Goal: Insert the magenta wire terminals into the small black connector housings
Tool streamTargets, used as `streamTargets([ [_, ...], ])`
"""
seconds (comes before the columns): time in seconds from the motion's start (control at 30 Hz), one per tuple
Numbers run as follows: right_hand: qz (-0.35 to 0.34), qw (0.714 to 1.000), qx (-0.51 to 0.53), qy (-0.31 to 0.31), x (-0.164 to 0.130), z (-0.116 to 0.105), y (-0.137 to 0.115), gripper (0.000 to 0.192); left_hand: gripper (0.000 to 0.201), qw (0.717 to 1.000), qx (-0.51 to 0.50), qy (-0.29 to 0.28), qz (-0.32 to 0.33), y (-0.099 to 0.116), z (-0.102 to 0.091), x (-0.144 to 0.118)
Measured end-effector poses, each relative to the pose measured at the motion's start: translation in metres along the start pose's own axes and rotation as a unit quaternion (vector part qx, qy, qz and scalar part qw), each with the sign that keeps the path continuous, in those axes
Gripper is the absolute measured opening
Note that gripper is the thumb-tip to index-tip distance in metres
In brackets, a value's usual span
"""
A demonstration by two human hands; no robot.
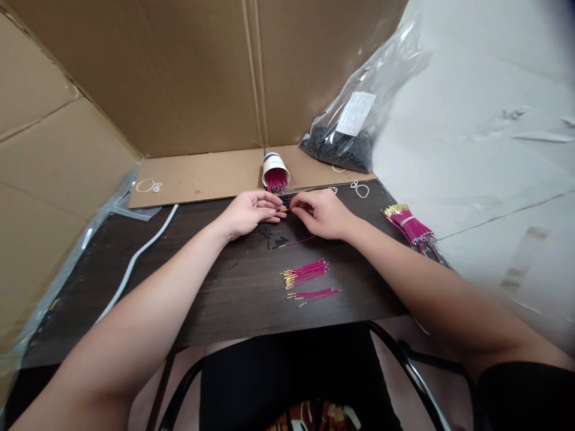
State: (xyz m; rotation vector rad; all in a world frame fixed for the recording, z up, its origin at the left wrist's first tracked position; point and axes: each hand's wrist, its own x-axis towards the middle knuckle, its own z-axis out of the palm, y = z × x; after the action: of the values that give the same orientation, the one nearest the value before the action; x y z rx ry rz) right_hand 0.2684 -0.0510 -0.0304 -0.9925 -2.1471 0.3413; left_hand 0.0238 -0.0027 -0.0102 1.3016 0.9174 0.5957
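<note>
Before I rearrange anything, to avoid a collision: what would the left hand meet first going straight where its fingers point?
Past the thin gold-ended piece it pinches, probably the right hand, though depth there is unclear.

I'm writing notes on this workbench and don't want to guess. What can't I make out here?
All in the head view:
- Small piece between the left hand and right hand: too small, and partly covered by the hands.
- White label: its print is too small and blurred.
- Pink wires: the paper cup hides their inner ends.
- Pale tube: its lower end disappears behind the left forearm.
</note>
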Motion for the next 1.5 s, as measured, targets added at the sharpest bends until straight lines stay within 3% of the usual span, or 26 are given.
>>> streamTargets([
  [0.33,-0.004,1.0,-0.002,-0.008,0.001,0.002,0.0,0.015,0.025,0.999,0.008,-0.018,0.027,-0.006,-0.001,0.001],
  [0.87,0.01,1.0,0.003,-0.014,0.0,0.003,-0.003,0.017,0.022,1.0,0.023,0.004,0.015,-0.002,0.008,-0.001],
  [1.5,0.001,1.0,0.01,-0.019,-0.001,0.005,-0.003,0.013,0.03,1.0,0.007,-0.028,0.011,-0.004,0.007,-0.002],
])
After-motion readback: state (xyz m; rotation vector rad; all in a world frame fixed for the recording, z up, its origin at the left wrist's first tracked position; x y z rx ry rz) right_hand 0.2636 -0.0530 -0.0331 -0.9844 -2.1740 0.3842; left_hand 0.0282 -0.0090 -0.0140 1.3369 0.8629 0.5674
